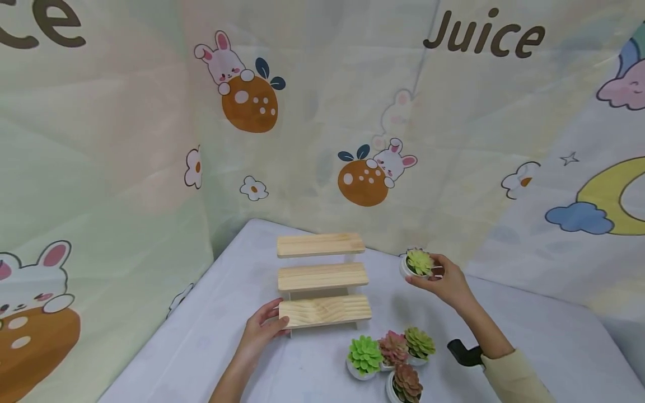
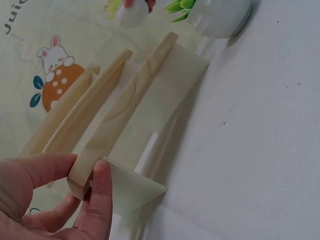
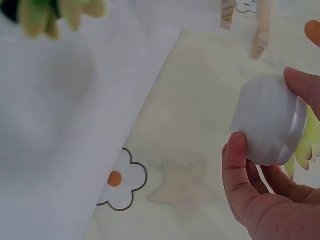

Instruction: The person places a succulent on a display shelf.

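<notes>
A three-step wooden shelf [image 1: 325,312] stands on the table, its pale boards rising toward the back. My left hand [image 1: 262,327] pinches the left end of the lowest board [image 2: 117,120], thumb on one side and fingers on the other. Raised to the right of the shelf, my right hand [image 1: 445,282] grips a potted succulent [image 1: 419,262] with yellow-green leaves. Its white pot [image 3: 270,120] is held between thumb and fingers in the right wrist view, the leaves mostly hidden behind it.
Several potted succulents stand front right of the shelf: a bright green one [image 1: 365,355], a pink one [image 1: 393,348], an olive-green one [image 1: 419,342] and a reddish-brown one [image 1: 407,383]. A white cloth [image 1: 191,341] covers the table. Printed fabric [image 1: 312,168] hangs behind.
</notes>
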Tool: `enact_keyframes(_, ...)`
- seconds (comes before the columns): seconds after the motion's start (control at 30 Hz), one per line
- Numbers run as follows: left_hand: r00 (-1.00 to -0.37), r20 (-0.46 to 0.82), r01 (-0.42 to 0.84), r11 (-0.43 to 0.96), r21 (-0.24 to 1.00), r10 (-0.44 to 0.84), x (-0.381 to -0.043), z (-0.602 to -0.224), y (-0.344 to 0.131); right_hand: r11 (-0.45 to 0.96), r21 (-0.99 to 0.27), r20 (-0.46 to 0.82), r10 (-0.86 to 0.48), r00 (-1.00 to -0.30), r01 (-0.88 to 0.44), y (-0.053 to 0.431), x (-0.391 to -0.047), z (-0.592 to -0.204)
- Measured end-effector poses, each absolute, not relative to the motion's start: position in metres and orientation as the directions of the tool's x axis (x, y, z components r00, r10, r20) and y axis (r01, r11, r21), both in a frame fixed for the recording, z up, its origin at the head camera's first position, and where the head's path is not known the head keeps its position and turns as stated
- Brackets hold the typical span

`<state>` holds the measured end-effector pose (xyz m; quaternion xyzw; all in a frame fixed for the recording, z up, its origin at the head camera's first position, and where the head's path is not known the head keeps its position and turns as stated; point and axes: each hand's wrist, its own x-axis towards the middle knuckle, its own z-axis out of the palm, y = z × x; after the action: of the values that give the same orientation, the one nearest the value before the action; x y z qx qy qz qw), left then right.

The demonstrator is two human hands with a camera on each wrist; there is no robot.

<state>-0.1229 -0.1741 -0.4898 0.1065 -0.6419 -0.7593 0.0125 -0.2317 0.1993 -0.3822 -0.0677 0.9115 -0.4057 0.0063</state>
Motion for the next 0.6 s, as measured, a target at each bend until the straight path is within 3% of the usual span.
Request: enact_keyframes(0.6,-0.975,-0.163,-0.133,-0.195,0.972,-0.148,-0.122,-0.491,-0.175,0.585,-0.778,0.124,-0.214,-0.969,-0.229,0.147,-0.251,-0.354)
